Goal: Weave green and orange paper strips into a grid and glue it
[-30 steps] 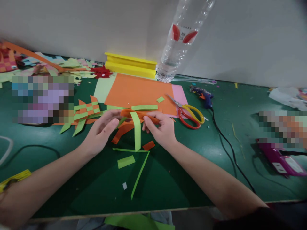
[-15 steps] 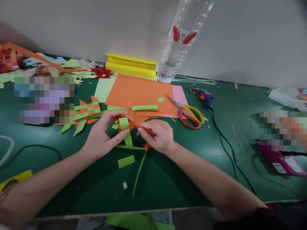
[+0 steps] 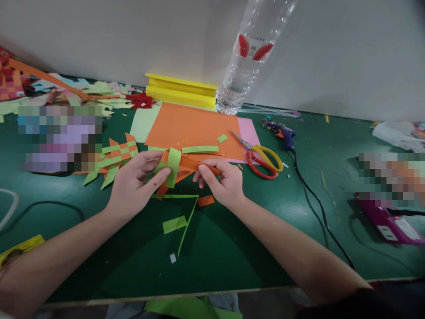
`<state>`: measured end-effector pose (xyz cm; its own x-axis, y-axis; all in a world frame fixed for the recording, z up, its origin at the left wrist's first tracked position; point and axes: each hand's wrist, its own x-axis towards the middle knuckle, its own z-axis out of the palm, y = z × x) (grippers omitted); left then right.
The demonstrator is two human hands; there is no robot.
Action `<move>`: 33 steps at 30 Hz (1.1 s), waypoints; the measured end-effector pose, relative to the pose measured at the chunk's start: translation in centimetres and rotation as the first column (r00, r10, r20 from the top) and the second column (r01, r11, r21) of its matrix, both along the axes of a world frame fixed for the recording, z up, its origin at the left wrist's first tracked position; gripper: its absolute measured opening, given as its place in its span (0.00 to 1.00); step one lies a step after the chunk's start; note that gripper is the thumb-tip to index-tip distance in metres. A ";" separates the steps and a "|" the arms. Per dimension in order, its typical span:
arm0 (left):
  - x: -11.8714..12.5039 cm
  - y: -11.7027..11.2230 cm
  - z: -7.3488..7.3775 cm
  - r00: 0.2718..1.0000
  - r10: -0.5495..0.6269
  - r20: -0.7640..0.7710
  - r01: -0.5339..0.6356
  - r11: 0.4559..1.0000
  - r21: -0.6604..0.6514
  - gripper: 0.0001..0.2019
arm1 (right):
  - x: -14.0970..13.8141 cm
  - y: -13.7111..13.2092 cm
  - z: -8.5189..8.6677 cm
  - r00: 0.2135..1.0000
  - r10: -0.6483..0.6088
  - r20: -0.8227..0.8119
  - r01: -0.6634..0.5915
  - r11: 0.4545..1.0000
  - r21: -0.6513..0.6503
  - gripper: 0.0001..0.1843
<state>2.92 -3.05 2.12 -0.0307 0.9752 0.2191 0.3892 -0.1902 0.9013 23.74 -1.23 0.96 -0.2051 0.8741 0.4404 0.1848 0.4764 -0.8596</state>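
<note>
1. Across the green desk (image 3: pixel 232 248) paper work is spread from side to side, with a heap of cuttings (image 3: pixel 83 91) at the far left by the wall.
2. Behind our hands an orange sheet (image 3: pixel 192 126) lies over a pale green sheet (image 3: pixel 142 124) and a pink sheet (image 3: pixel 249 130). A clear bottle (image 3: pixel 245 57) and a yellow folded card (image 3: pixel 181 91) sit at its far edge.
3. Our left hand (image 3: pixel 133 186) and right hand (image 3: pixel 222 181) meet just in front of that sheet.
4. A woven piece (image 3: pixel 121 153), checkered orange and green, lies just beside the left hand. By its look, that one is already woven through.
5. Scissors (image 3: pixel 262 159) lie near the right hand, and a glue gun (image 3: pixel 280 131) lies beyond them, its cord running toward us.
6. Between the hands we hold a bundle of orange strips (image 3: pixel 189 163). Our right grip pinches their right end between thumb and fingers.
7. A green strip (image 3: pixel 172 166) is bent over the orange strips near their left end, and our left grip is pressed together on it. We judge this weave barely begun, since only this one strip crosses the orange.
8. A loose strip (image 3: pixel 200 149) on the orange sheet, a thin sliver (image 3: pixel 186 223), a green scrap (image 3: pixel 174 224) and an orange scrap (image 3: pixel 206 200) lie unused.
</note>
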 end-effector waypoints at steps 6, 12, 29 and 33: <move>0.0 0.0 0.3 0.999 -0.027 0.026 0.028 1.000 -0.005 0.16 | 0.0 0.2 -0.1 0.988 0.019 -0.153 -0.038 0.992 -0.123 0.14; 0.2 0.5 -0.2 0.950 -0.087 0.299 0.151 0.968 -0.201 0.22 | -0.1 0.6 0.2 0.960 0.019 -0.280 -0.084 0.971 -0.223 0.14; -0.1 0.7 -0.1 0.960 -0.184 0.212 0.252 0.897 -0.362 0.28 | 0.1 1.6 -0.4 0.978 0.141 -0.153 -0.192 0.897 -0.399 0.16; 0.0 0.6 -0.1 0.949 -0.237 0.208 0.299 0.882 -0.363 0.26 | 0.1 1.7 -0.7 0.972 0.204 -0.118 -0.235 0.869 -0.436 0.20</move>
